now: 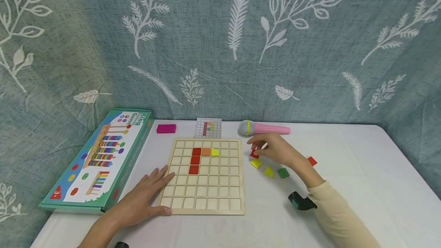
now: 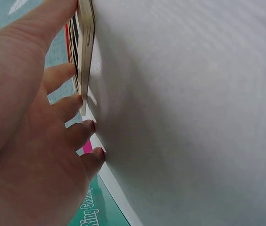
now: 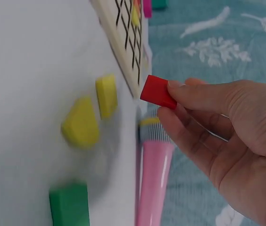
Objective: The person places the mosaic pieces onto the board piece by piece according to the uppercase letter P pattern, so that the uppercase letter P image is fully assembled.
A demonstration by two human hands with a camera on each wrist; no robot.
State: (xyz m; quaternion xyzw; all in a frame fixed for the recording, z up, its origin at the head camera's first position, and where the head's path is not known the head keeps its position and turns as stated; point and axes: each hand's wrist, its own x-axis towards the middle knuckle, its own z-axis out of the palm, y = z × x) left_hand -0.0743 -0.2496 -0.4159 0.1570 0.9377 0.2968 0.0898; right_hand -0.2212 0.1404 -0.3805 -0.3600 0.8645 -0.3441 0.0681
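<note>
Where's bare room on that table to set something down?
The table is barest right of the loose red tile and sleeve; a smaller patch lies in front of the grid board. Crowded: right of the board, with yellow tiles, a green tile and the right hand; left, with the box and left hand.

White table (image 1: 348,209): grid board (image 1: 213,191), box (image 1: 93,167), card (image 1: 208,128), magenta block (image 1: 166,129), microphone (image 1: 270,128), tiles (image 1: 283,173).

A pale wooden grid board (image 1: 203,212) lies flat on the desk (image 1: 361,186), the left hand (image 1: 148,190) at its left edge. Three red squares (image 1: 195,160) fill consecutive cells of its third column; orange (image 1: 206,151) and yellow pieces (image 1: 215,152) continue rightward from the topmost. Near the board's upper right corner, the right hand (image 1: 272,150) pinches a small red block (image 3: 156,91).
</note>
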